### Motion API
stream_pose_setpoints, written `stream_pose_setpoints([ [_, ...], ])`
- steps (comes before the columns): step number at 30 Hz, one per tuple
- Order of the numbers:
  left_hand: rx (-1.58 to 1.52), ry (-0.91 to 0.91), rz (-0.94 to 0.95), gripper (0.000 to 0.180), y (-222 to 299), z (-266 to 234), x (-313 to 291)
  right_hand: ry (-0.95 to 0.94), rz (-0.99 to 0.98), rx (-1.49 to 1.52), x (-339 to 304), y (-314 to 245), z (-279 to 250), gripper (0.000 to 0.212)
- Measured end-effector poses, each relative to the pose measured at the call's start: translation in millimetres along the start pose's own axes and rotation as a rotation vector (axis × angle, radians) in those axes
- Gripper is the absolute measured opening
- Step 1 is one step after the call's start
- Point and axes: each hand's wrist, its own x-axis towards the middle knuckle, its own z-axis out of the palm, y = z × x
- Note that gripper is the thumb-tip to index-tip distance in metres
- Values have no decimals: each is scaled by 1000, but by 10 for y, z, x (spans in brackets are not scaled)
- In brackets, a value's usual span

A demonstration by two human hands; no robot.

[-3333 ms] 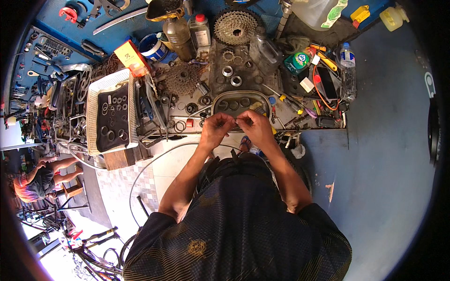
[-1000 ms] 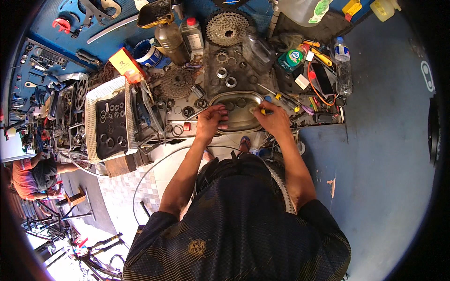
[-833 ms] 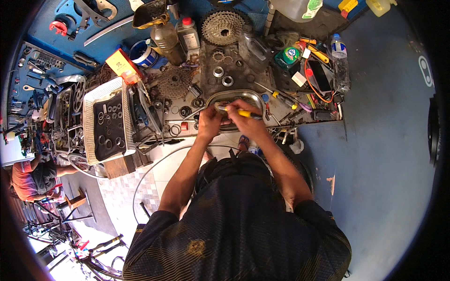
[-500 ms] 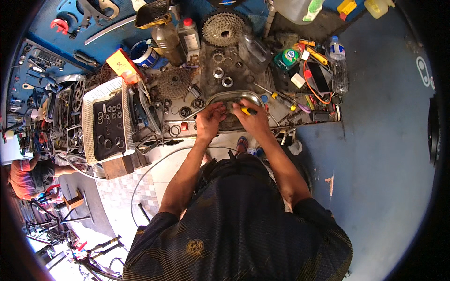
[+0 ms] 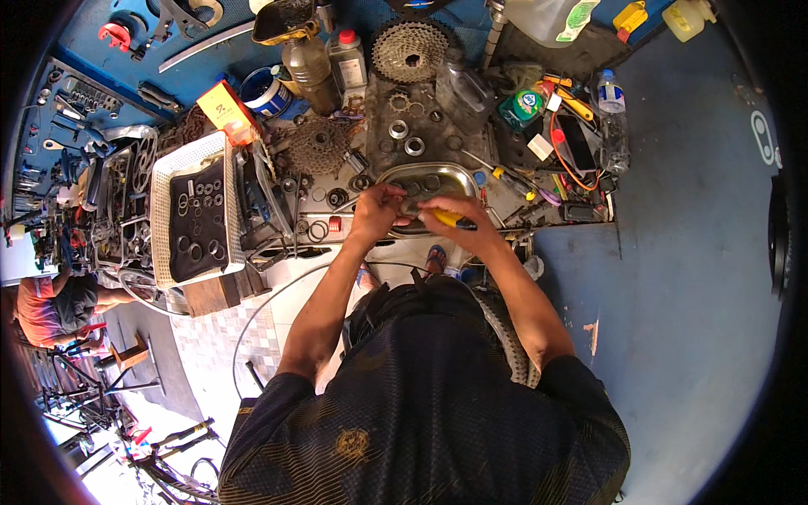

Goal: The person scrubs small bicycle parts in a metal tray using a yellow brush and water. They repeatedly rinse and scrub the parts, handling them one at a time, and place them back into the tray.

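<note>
Both hands are close together over the near edge of a shallow metal tray (image 5: 465, 178), which holds liquid and a few dark rings (image 5: 432, 183). My left hand (image 5: 376, 214) is closed, fingertips pinched on a small part too hidden to name. My right hand (image 5: 461, 225) is wrapped round a yellow-handled tool (image 5: 446, 218) with a dark butt end. Its working tip points toward the left fingertips and cannot be made out. Beyond the tray, two metal rings (image 5: 414, 146) lie on a dark mat (image 5: 383, 156).
To the left stands a white plastic basket (image 5: 157, 210) with rings and bearings on dark cloth. A large cassette (image 5: 410, 50) and bottles (image 5: 347, 61) are at the back. Rightward lie a screwdriver (image 5: 509, 181), a phone (image 5: 579, 143) and a water bottle (image 5: 613, 118). A person (image 5: 46, 311) is at far left.
My right hand has turned and lowered a little, so the yellow handle lies flatter. More of the tray and its rings shows now. The whole view has shifted slightly.
</note>
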Motion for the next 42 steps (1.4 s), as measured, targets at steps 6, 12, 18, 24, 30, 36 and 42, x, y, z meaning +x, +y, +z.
stream_pose_setpoints([
  [6, 151, -87, -41, 21, 69, -26, -4, -94, -76, 57, -11, 90, -17, 24],
  [12, 20, -109, -70, 20, 18, -72, -30, 106, -43, -228, -111, 280, -161, 21],
  [18, 44, -91, 53, 42, -56, 37, -75, 169, 297, -273, -214, 233, -90, 22],
  [24, 207, -18, 164, 51, -54, 194, -45, 225, 179, 54, -11, 117, 235, 23],
  [30, 472, 99, 406, 41, -73, 164, -78, 120, 298, -46, 101, 159, 171, 26],
  [36, 347, 188, 614, 40, -168, 136, -62, 191, 544, -127, 77, 280, 217, 28],
  [42, 264, 123, 457, 34, -147, 86, -78, 169, 462, -140, 45, 353, 210, 29],
])
